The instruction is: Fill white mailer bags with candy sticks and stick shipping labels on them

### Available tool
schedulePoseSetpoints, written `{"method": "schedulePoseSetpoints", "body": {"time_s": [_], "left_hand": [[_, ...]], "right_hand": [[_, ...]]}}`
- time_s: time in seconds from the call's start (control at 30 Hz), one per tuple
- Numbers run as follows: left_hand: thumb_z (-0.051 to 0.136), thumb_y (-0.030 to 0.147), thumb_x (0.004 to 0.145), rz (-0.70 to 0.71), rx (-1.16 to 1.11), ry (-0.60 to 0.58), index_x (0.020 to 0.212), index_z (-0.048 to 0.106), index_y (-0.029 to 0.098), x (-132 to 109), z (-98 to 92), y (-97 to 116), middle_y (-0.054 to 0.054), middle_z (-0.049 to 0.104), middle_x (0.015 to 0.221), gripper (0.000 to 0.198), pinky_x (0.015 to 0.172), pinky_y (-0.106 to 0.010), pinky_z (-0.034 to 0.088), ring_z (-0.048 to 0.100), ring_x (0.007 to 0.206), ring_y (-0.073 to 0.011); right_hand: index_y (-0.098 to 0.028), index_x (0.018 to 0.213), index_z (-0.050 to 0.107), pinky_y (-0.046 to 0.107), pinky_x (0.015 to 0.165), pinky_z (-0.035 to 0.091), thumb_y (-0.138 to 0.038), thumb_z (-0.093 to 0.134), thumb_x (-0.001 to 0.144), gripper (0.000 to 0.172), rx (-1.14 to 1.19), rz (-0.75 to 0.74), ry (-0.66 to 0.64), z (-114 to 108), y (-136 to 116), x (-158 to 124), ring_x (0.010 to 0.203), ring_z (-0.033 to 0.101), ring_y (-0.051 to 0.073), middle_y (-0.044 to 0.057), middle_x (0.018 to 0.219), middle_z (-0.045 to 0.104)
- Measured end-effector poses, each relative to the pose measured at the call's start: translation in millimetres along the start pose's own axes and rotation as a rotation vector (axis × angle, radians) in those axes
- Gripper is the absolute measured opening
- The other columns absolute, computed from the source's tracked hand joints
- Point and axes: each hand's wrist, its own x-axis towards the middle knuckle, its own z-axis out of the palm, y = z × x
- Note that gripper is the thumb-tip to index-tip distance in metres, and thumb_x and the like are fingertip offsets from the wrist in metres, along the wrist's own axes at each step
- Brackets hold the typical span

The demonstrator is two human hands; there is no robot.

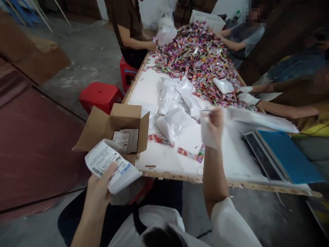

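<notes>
My left hand (100, 185) is closed around a white packed bag with a printed label (110, 164), held low beside the table's near-left corner, just below an open cardboard box (115, 127). My right hand (215, 119) is raised over the white table (169, 154), fingers pinched on a thin white plastic bag (208, 135) that hangs down from it; the hand is blurred by motion. Several filled white bags (174, 103) lie in the middle of the table, and a big heap of small colourful sachets (196, 55) covers the far half.
A blue-topped scale (282, 156) stands at the right edge with a stack of flat bags (259, 120) beside it. Other people sit around the far end and the right side. Two red stools (100, 94) stand left of the table. Loose sachets (189, 153) lie near me.
</notes>
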Motion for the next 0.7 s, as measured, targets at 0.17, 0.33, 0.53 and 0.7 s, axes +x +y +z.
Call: {"method": "schedulePoseSetpoints", "body": {"time_s": [0.17, 0.33, 0.53, 0.7], "left_hand": [[0.08, 0.006, 0.063, -0.054, 0.042, 0.024, 0.086, 0.074, 0.015, 6, -8.5, -4, -0.004, 0.078, 0.076, 0.025, 0.052, -0.022, 0.06, 0.073, 0.061, -0.021], [0.085, 0.014, 0.058, -0.109, 0.085, 0.075, 0.08, 0.075, 0.018, 9, -10.4, 0, -0.004, 0.078, 0.074, 0.024, 0.051, -0.023, 0.06, 0.072, 0.059, -0.0217], [0.082, 0.012, 0.059, -0.087, 0.116, 0.113, 0.08, 0.074, 0.019, 9, -6.1, 7, -0.003, 0.078, 0.076, 0.023, 0.051, -0.025, 0.061, 0.073, 0.06, -0.0229], [0.082, 0.012, 0.061, -0.084, 0.145, 0.118, 0.079, 0.074, 0.019, 12, -4.3, 8, -0.004, 0.079, 0.079, 0.021, 0.054, -0.026, 0.062, 0.074, 0.066, -0.0242]], "right_hand": [[-0.017, 0.111, 0.05, 0.031, 0.075, 0.05, -0.036, 0.052, 0.084, 0.033, -0.025, 0.048, -0.457, 92, 79, 53, 0.083, 0.058, 0.019, 0.006, 0.093, 0.06], [-0.01, 0.136, 0.049, 0.049, 0.106, 0.033, -0.022, 0.068, 0.075, 0.064, -0.591, -0.159, -0.492, 131, 93, 44, 0.126, 0.044, 0.036, 0.024, 0.14, 0.046], [-0.021, 0.142, 0.049, 0.059, 0.117, 0.005, -0.038, 0.055, 0.09, 0.055, -0.704, -0.405, -0.661, 103, 115, 19, 0.142, 0.029, 0.036, 0.015, 0.151, 0.042], [-0.01, 0.148, 0.037, 0.066, 0.113, 0.01, -0.048, 0.051, 0.091, 0.07, -0.788, 0.13, -0.295, 70, 161, 37, 0.14, 0.03, 0.04, 0.025, 0.152, 0.037]]}}
